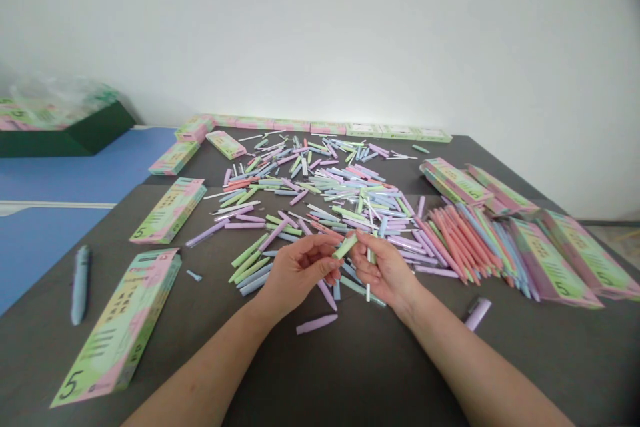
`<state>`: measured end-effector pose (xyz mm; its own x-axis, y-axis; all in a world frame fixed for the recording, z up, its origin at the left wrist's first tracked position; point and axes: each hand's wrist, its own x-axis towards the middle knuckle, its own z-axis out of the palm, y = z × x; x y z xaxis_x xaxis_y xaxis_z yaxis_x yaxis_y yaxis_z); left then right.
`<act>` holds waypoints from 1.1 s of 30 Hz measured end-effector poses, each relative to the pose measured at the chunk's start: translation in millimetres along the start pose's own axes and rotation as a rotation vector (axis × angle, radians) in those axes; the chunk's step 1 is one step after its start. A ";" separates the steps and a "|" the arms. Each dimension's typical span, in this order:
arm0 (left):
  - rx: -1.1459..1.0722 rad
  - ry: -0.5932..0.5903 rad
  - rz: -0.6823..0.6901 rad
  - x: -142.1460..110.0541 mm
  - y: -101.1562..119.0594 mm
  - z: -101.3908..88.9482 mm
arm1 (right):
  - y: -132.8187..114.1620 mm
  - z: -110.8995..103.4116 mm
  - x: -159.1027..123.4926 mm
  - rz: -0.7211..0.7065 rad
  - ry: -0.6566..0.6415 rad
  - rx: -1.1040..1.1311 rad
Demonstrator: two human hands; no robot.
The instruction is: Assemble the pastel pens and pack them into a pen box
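Observation:
Both hands meet over the near edge of a wide heap of pen parts. My left hand pinches a light green pen barrel between thumb and fingers. The barrel's upper end touches the fingers of my right hand, which is curled closed around a thin white pen refill pointing down. A pale green piece shows beside the refill, partly hidden by the fingers. Below the hands lies a loose purple pen barrel.
Printed boxes line the left, back and right of the dark table. Assembled-looking pens lie in a row at right. A blue-grey pen rests far left. A dark green bin stands on the blue surface.

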<state>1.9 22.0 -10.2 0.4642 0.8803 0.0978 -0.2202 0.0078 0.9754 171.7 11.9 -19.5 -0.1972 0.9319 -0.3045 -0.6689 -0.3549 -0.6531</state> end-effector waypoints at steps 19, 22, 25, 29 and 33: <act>0.568 0.149 0.277 2.1 -4.4 -9.6 | -3.6 10.0 0.1 -0.234 0.212 -0.168; 0.681 0.130 0.272 1.1 0.5 -8.3 | -2.8 9.8 -1.2 -0.255 0.167 -0.207; 0.784 0.076 0.267 -0.3 2.0 -6.8 | -2.4 10.6 -4.0 -0.313 0.142 -0.229; 0.856 0.027 0.287 -0.9 -1.5 -6.6 | -7.1 15.4 -9.2 -0.437 0.092 -0.203; 0.868 -0.007 0.293 -0.7 -3.9 -7.0 | -13.2 19.2 -14.0 -0.595 0.085 -0.238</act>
<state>-3.6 24.7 -15.4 0.4969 0.7880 0.3635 0.3906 -0.5772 0.7172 169.5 4.9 6.7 0.2226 0.9687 0.1100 -0.4671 0.2050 -0.8601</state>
